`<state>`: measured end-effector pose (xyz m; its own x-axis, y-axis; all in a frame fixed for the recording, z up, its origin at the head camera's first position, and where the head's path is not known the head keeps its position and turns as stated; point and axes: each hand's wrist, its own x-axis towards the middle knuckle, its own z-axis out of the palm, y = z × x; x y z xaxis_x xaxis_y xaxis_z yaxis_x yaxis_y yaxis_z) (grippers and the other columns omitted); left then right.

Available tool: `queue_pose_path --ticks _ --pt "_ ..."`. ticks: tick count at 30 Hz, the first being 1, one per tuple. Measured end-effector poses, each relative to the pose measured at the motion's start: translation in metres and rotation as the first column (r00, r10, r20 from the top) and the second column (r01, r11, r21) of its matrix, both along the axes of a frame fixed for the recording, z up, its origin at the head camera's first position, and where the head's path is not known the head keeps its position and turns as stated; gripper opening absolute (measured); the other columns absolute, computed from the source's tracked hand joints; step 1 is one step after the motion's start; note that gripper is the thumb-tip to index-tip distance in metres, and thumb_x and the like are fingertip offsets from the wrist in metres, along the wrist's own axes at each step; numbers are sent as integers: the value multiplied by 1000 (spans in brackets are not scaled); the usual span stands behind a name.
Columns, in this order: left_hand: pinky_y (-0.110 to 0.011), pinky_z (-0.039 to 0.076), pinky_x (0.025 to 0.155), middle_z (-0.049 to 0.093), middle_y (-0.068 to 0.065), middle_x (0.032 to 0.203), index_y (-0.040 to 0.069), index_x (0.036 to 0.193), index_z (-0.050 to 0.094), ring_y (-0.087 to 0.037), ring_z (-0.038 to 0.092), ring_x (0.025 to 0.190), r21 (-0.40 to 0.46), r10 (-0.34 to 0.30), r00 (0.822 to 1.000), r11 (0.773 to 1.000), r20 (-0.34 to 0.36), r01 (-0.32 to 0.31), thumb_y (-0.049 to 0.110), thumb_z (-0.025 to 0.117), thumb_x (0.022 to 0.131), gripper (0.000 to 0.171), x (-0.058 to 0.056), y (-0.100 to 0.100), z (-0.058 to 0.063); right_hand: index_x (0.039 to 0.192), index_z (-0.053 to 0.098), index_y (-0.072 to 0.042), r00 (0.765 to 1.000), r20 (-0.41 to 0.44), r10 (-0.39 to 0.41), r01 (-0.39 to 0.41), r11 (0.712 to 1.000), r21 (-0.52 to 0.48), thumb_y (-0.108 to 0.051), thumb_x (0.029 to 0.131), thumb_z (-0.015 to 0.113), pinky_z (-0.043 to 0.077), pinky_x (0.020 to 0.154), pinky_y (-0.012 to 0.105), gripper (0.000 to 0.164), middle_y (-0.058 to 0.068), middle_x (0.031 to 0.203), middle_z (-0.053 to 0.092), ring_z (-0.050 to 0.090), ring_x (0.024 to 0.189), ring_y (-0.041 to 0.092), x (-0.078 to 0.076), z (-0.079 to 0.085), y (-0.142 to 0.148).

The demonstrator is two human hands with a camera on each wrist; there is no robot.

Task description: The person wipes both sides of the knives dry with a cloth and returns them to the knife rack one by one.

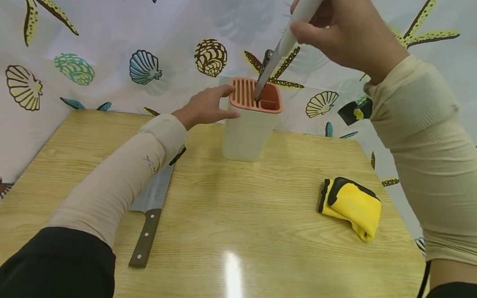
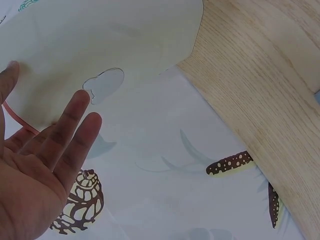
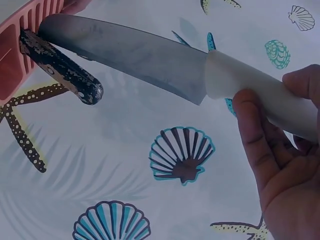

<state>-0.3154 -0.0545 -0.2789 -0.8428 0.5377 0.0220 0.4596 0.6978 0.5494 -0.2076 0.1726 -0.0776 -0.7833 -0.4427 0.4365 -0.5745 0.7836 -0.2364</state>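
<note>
A white knife block with a pink slotted top stands at the table's back edge. My left hand holds its upper left side, thumb on the front and fingers around the back; in the left wrist view two fingers are straight. High on the right, my right hand grips the white handle of a kitchen knife. Its blade slants down, with the tip at the slots. Another knife, with a worn dark handle, stands in the block beside the blade.
A cleaver with a brown riveted handle lies on the wooden table, partly hidden under my left forearm. A folded yellow and black cloth lies on the right. A shell-patterned sheet hangs behind the block.
</note>
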Motion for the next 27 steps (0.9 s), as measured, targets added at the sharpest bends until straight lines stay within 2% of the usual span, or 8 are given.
queue_pose_path --ticks 3,5,10,13,17,21,27 --pt "-51 35 119 31 -9 164 17 159 23 -28 35 150 0 -2 1000 1000 8 2 50 62 95 82 2 0 1 137 42 -16 997 81 6 -2 999 -48 -20 99 57 56 95 26 42 -12 115 50 66 108 13 -15 -2 -1" --pt "-51 35 119 31 -9 164 17 159 22 -29 35 149 1 -4 1000 1000 12 4 50 62 95 82 3 0 1 135 43 -16 990 142 2 9 997 -79 -21 99 57 56 94 27 39 -9 118 51 65 108 12 -24 -6 -2" --pt "-51 37 118 32 -9 164 17 159 22 -30 36 149 -3 -5 1000 1000 3 5 50 62 95 82 3 0 1 138 41 -17 970 239 -42 60 996 -71 -25 100 57 54 99 38 41 4 132 50 63 113 19 -45 -21 -6" --pt "-51 37 118 32 -9 164 17 159 23 -30 37 148 -3 -5 1000 1000 0 5 50 62 95 83 2 0 1 141 40 -14 969 240 -54 67 997 -45 -26 99 59 53 95 37 47 9 134 50 64 112 22 -55 -35 -8" --pt "-52 36 118 31 -10 164 16 159 22 -30 36 149 -8 -7 1000 1000 7 7 51 62 95 83 1 0 2 141 37 -8 974 217 -62 72 997 -36 -25 97 65 52 88 32 54 11 129 56 64 104 20 -60 -55 -13" --pt "-51 36 119 31 -10 164 16 159 22 -29 36 149 -16 -1 1000 1000 9 1 51 61 96 83 1 0 1 138 39 -4 975 212 -66 81 995 -63 -22 94 69 54 84 31 55 14 125 62 64 95 21 -60 -72 -20" --pt "-51 36 118 32 -10 164 15 159 22 -30 36 149 -23 0 1000 1000 -1 0 50 61 96 82 2 0 2 138 44 -6 971 218 -95 123 985 -123 -23 94 70 54 76 28 54 14 125 66 67 91 26 -63 -89 -25"
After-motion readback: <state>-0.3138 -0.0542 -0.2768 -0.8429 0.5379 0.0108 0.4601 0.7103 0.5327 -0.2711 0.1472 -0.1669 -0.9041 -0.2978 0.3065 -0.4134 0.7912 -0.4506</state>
